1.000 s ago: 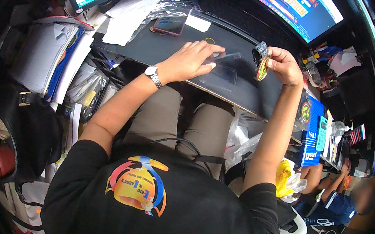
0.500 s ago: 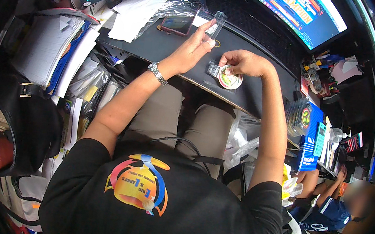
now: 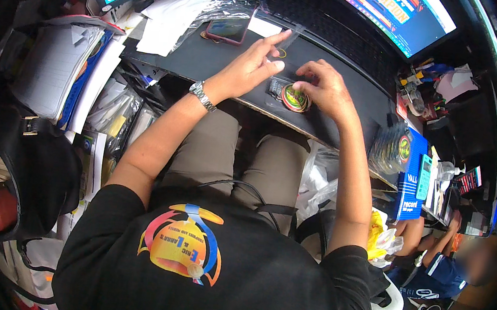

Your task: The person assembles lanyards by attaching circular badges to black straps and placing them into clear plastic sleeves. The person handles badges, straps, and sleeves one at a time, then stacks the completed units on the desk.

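On the dark desk [image 3: 244,88] lies a round disc [image 3: 296,99] with a red rim and a green and yellow design, like a medal face. A small dark printed piece in clear plastic [image 3: 276,88] is beside it. My right hand [image 3: 329,91] arches over the disc, thumb tip at its upper edge, index finger lifted apart. My left hand [image 3: 251,70], with a metal watch on the wrist, has its fingers stretched out. A clear plastic strip [image 3: 294,40] shows by its fingertips; whether it is held, I cannot tell. A yellow ring [image 3: 282,54] lies nearby.
A phone [image 3: 228,30], loose papers [image 3: 175,17] and a keyboard [image 3: 356,51] stand behind my hands, below two monitors. To the right are a stack of plastic-wrapped round pieces [image 3: 393,149], a blue record book [image 3: 412,193] and a teal calculator [image 3: 424,176]. Another person [image 3: 439,275] sits at the lower right.
My right fingers have opened from their pinch on the disc's edge. The disc's face now shows its colours more clearly. My left hand stays near the plastic strip, fingers still stretched.
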The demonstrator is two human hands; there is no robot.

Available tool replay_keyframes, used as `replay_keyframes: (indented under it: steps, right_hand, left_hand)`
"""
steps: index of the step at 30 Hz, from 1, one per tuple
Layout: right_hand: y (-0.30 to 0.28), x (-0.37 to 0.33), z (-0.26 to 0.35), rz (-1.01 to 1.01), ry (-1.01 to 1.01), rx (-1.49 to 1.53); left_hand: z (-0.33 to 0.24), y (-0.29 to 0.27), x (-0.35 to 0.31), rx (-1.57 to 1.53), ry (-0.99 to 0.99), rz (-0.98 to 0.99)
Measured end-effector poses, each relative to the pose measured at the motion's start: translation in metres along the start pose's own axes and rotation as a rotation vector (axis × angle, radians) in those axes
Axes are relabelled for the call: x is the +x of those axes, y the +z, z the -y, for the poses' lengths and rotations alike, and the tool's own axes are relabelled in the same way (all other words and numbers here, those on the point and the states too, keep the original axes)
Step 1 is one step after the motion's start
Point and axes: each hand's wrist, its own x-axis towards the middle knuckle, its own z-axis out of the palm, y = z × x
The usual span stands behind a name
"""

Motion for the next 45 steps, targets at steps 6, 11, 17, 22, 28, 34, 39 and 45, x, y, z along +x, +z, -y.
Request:
replay_keyframes:
  steps: [6,11,17,22,28,34,39,45]
  right_hand:
    - [-0.026,-0.023,-0.016,-0.099,0.442,0.645]
    - [-0.018,-0.044,-0.016,-0.009,0.465,0.632]
    - [-0.007,-0.049,-0.018,-0.038,0.532,0.556]
    - [0.000,-0.046,-0.016,-0.034,0.541,0.504]
    - [0.004,-0.044,-0.006,-0.003,0.542,0.529]
    - [-0.001,-0.058,0.006,-0.156,0.332,-0.134]
    - [-0.065,-0.108,0.002,-0.594,0.322,-0.432]
    - [-0.115,-0.161,-0.020,-0.568,0.897,-0.569]
  left_hand:
    - [-0.012,0.002,-0.010,0.512,0.168,0.176]
    - [-0.016,0.012,-0.014,0.599,0.176,0.240]
    - [-0.016,0.019,-0.016,0.568,0.144,0.222]
    - [-0.027,0.025,-0.027,0.354,-0.113,-0.045]
    - [-0.028,0.024,-0.024,0.065,-0.379,-0.138]
    - [-0.005,0.031,0.001,0.468,-0.116,-0.048]
    - [0.002,0.046,0.014,0.506,-0.098,0.073]
    - [-0.005,0.062,0.017,0.345,-0.017,0.319]
